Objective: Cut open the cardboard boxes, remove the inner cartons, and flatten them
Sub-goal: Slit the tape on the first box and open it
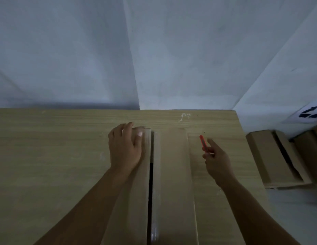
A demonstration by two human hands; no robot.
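Table (48, 156), wooden, set against a pale wall. Left hand (125, 147) lies on the far end of the left flap (136, 183), fingers curled over its far edge, thumb on top. Box (173, 183) lies lengthwise at table centre; a dark slit (150, 188) runs along its top seam, so the tape appears already cut. Right hand (217, 160) hovers just right of the box, apart from it, pinching a red knife (203, 144); whether the blade is out cannot be told. Further boxes (271, 160) lie beyond the table's right edge. Step in hand, as judged: opening. Next move calls for parking the knife, then spreading both flaps to reach the inner carton.
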